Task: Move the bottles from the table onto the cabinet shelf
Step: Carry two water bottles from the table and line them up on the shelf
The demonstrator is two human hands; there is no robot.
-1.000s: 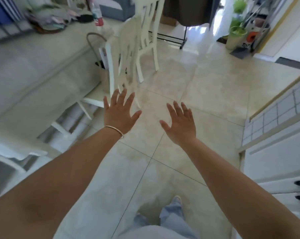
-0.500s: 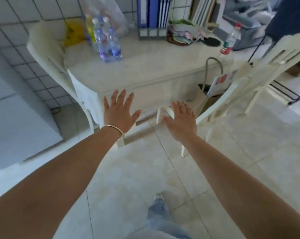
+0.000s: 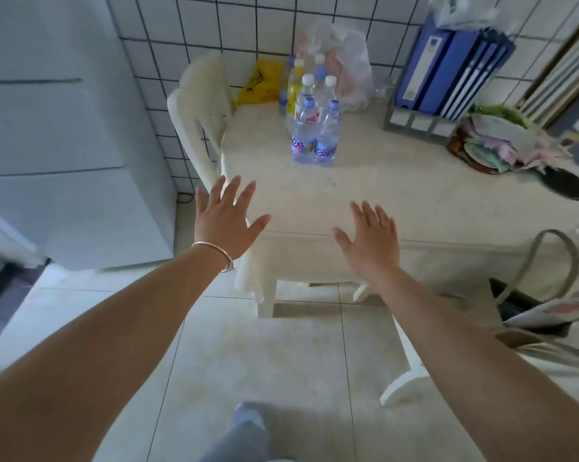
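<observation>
Several clear plastic water bottles (image 3: 314, 128) stand upright in a tight cluster on the white table (image 3: 398, 195), near its back left corner by the tiled wall. The two front ones have purple caps and purple labels; a yellow-tinted bottle (image 3: 296, 85) stands behind them. My left hand (image 3: 226, 220) hovers over the table's front left corner, fingers spread and holding nothing. My right hand (image 3: 371, 238) hangs over the table's front edge, also spread and holding nothing. Both hands are well short of the bottles. No cabinet shelf shows.
A white chair (image 3: 198, 105) stands at the table's left end. A white appliance (image 3: 64, 145) fills the left. Blue folders in a grey rack (image 3: 448, 71), a plastic bag (image 3: 344, 61), a heap of cloths (image 3: 501, 141) and a black disc (image 3: 568, 186) share the table. A tote bag (image 3: 541, 308) sits on the floor at right.
The view has swung left from the open floor to the table, which now lies close ahead. Both hands stay spread and have come over the table's front edge.
</observation>
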